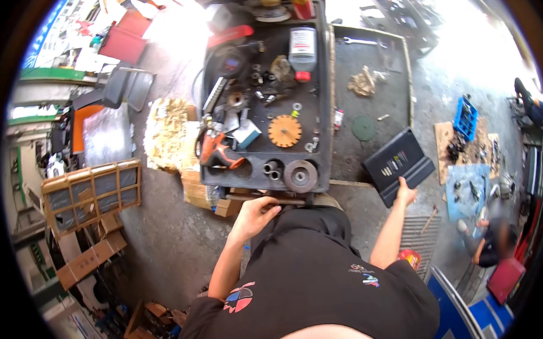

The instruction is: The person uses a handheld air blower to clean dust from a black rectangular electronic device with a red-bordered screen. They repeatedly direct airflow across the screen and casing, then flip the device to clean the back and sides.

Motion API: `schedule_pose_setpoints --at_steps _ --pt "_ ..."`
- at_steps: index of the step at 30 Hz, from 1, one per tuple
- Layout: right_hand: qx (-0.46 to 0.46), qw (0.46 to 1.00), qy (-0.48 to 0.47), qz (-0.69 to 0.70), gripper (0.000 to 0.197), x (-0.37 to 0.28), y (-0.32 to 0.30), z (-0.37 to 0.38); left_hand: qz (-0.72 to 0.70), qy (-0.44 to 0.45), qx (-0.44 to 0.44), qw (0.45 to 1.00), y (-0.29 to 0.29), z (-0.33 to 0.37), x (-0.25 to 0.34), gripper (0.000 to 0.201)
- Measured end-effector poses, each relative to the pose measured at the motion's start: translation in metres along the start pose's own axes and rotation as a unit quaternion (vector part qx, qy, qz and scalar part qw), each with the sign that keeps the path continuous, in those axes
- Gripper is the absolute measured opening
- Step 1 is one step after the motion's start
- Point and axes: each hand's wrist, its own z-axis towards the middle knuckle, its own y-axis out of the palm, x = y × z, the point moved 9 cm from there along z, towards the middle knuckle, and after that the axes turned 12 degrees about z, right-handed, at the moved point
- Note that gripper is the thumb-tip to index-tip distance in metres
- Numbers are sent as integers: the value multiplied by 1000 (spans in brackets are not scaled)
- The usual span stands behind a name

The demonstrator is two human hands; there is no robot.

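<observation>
"Where is the flat black rectangular case (397, 164)?"

"Out in front and to the person's right, over the near right corner of the shallow grey rimmed tray (352, 158). It looks tilted, with pale markings on its face."

"Which way does it run?"

"A folded strip along its near side slants from near left to far right. The outline is close to square from here, so the long axis is hard to judge."

"And the closer hand?"

"The bare right hand (406, 194), plainly. It holds the case by the near edge, thumb laid on the strip, the other fingers mostly hidden. That forearm reaches forward and outward from the short black sleeve, well apart from the body."

"The other one?"

"The bare left hand (258, 216) is well apart from the case, on the far side of the waist. Its elbow bends out and the forearm angles inward, fingers curled narrow at the dark brown bar (292, 201) along the near edge of the black plastic tool cart (325, 96). Whether they grip the bar or only rest there, I cannot tell."

"What lies beyond that hand?"

"Two short metal sockets (273, 169) and a thick grey abrasive wheel (300, 176), both on the cart."
</observation>
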Motion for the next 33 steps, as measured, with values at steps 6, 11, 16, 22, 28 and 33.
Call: schedule_pose_setpoints --at_steps 6,11,16,22,28,33 --pt "-47 998 19 -38 86 14 -11 16 43 42 258 964 -158 69 -9 18" --pt "93 984 -146 -44 65 -67 -59 -40 144 -58 400 903 -281 173 -94 34" --pt "-270 921 -150 240 39 -226 102 -220 191 -142 272 932 -296 294 -135 41" --pt "-555 826 -96 5 48 -373 339 -481 36 1 318 947 -305 316 -143 38" --pt "-444 865 -166 -166 45 -366 390 -509 -243 113 249 931 -349 192 -105 29" --pt "-529 783 -269 187 45 -379 348 -593 -401 181 316 841 -383 36 -128 38"
